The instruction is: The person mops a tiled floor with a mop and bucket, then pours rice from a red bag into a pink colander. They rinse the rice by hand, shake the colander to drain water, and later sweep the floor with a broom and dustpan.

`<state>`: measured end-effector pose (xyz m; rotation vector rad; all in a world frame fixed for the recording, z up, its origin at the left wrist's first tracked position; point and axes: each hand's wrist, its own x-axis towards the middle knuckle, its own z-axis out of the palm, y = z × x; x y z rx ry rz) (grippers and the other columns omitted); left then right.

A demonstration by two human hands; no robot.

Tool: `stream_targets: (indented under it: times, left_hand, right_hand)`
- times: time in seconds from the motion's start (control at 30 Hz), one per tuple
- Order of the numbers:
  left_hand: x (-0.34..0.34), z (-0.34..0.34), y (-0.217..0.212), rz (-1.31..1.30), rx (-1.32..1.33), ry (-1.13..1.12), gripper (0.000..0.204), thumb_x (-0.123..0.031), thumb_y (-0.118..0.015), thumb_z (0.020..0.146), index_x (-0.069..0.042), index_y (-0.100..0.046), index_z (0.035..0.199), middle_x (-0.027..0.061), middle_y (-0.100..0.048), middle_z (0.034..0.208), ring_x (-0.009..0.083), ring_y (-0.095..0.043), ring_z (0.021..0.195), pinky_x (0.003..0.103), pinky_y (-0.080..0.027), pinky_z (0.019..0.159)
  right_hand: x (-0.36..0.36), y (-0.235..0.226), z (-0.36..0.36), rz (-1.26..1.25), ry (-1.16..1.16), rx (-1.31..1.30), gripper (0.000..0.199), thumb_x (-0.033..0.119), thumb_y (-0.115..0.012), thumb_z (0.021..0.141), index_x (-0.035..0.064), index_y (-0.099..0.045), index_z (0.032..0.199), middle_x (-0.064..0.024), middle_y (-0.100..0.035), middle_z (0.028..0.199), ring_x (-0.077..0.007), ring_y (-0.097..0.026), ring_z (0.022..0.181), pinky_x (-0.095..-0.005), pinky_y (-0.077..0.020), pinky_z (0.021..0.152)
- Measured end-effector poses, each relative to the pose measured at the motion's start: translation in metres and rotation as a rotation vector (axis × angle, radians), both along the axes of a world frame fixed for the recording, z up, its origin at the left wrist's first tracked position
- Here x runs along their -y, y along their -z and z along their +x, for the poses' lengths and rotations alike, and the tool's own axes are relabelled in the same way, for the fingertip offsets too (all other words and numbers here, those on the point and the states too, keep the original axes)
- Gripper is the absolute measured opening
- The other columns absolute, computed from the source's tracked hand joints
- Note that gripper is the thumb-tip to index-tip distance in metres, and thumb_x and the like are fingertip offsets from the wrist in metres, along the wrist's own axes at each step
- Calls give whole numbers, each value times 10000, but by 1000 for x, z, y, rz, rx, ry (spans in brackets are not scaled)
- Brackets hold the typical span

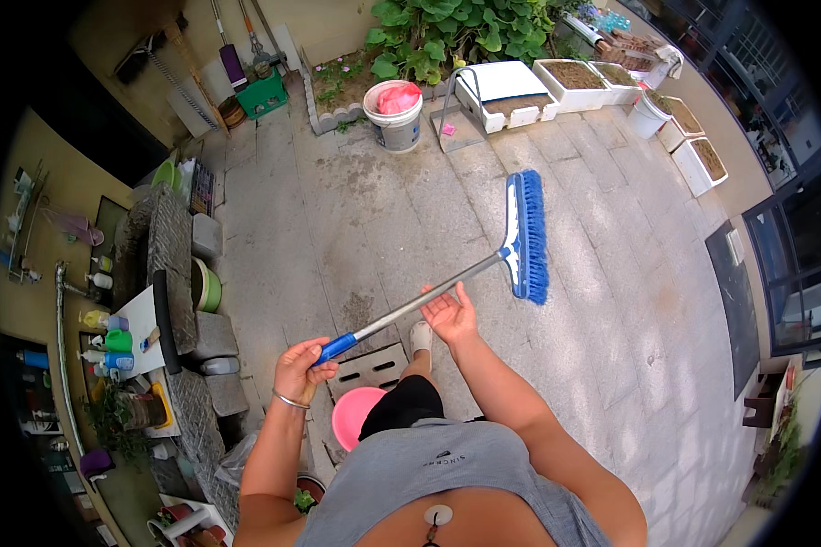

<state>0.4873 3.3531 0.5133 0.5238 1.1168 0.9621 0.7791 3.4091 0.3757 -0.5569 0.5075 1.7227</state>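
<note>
A long-handled brush (514, 228) with blue bristles, a white-and-blue head and a metal pole is held up at a slant before me. My left hand (297, 372), a bracelet on its wrist, is closed round the blue grip at the pole's near end. Palm up, my right hand (452, 314) is at the middle of the pole, its fingers spread and their tips at the pole. Whether those fingertips bear any weight I cannot tell. The brush head points away to the right, its bristles facing right.
Behind my left forearm sits a pink basin (358, 417), near a floor drain cover (374, 366). A stone sink counter (178, 273) with bottles lines the left. A white bucket (394, 118) and soil-filled planters (570, 82) stand at the back. Paving (611, 319) stretches right.
</note>
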Motion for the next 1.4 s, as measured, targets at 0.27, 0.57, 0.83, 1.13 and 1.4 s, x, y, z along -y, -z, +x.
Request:
stream_targets:
  times: [0.27, 0.57, 0.83, 1.13, 1.4]
  left_hand:
    - [-181, 93, 3, 636, -905, 699, 238, -240, -628, 805, -23, -634, 903, 88, -630, 713, 163, -590, 584, 282, -456, 541]
    - [-343, 213, 9, 753, -818, 857, 244, -278, -679, 750, -67, -677, 871, 155, -617, 685, 280, -604, 598, 332, -473, 561]
    - [-536, 332, -7, 720, -757, 980, 233, -295, -659, 752, -66, -665, 795, 138, -593, 622, 294, -581, 556, 367, -460, 544]
    - [-688, 462, 64, 445, -323, 1407, 678, -480, -577, 796, 77, -471, 1168, 198, -617, 794, 315, -600, 705, 370, -465, 630]
    - [-1032, 531, 214, 817, -1307, 1368, 900, -502, -605, 753, 49, -216, 1349, 258, -276, 1374, 360, -391, 1208, 378, -349, 989]
  right_hand:
    - [-143, -22, 113, -386, 419, 174, 385, 139, -529, 815, 176, -283, 520, 63, -236, 416, -83, -237, 315, -233, -246, 327]
    - [-266, -29, 231, -307, 622, 271, 212, 167, -523, 840, 148, -421, 656, 71, -246, 437, -66, -249, 332, -215, -241, 320]
    - [-412, -22, 326, -320, 834, 288, 249, 153, -517, 861, 145, -378, 654, 66, -255, 466, -61, -261, 368, -209, -264, 345]
    - [-533, 19, 324, -508, 736, 134, 163, 149, -511, 869, 102, -423, 740, 58, -310, 475, -69, -322, 370, -211, -305, 353]
    - [-492, 65, 371, -849, 1077, -5, 182, 161, -516, 854, 40, -406, 772, 36, -341, 487, -55, -350, 350, -167, -325, 306]
